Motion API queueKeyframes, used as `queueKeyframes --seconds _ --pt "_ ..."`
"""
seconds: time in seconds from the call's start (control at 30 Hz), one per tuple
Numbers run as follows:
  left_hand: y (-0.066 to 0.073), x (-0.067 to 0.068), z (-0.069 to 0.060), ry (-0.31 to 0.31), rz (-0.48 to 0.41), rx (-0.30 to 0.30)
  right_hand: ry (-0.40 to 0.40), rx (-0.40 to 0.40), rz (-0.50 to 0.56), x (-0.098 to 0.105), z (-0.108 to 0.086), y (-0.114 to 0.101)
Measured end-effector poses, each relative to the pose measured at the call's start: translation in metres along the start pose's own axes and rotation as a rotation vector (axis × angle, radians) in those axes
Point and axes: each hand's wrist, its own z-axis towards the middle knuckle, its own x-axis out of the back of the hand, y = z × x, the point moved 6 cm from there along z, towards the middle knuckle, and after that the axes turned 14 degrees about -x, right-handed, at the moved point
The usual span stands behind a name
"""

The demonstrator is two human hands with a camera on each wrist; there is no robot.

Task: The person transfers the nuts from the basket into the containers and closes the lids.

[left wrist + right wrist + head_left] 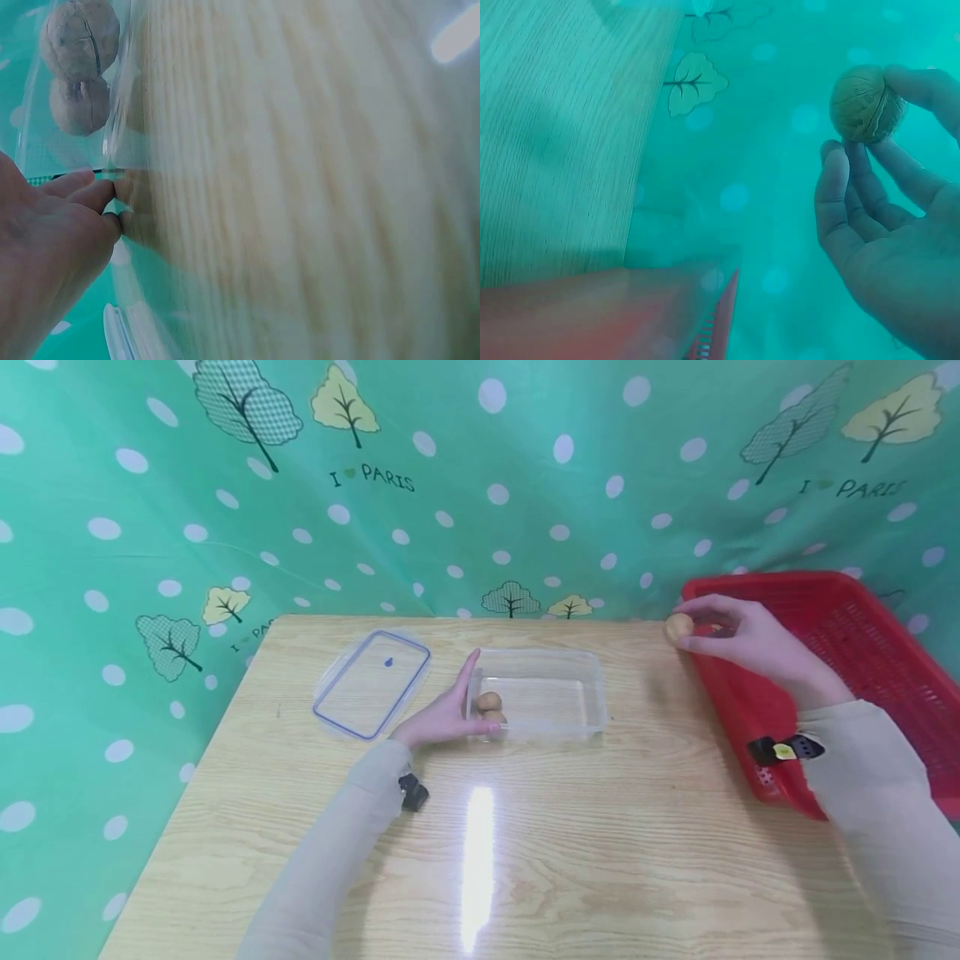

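A clear plastic container (540,727) stands on the table with two walnuts (489,701) at its left end. My left hand (442,717) rests against that end, thumb and index finger spread wide along it. In the left wrist view, the fingertips (96,196) touch near the container's base, close to the walnuts (81,41). At the right, my right hand (738,631) pinches another walnut (679,628) between thumb and fingertips, beside the red basket's upper left rim. The right wrist view shows this walnut's (866,105) ridged shell and seam.
The red plastic basket (738,735) stands at the table's right side; my right forearm reaches across it. Left of the container lies a clear lid (372,685) with a blue seal. A green patterned cloth (450,527) hangs behind the wooden table (585,843).
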Motion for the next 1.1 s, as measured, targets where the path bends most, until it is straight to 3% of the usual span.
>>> queueKeyframes --seconds 0.57,0.83,1.1 --pt "0.004 0.001 -0.001 -0.004 0.006 -0.007 -0.070 0.074 0.051 -0.040 0.001 -0.020" --pt "0.004 0.002 -0.002 0.001 0.000 0.006 -0.087 0.167 0.149 -0.058 0.000 -0.028" --pt "0.002 0.001 -0.001 0.003 -0.014 -0.010 -0.147 0.204 0.179 -0.084 -0.002 -0.026"
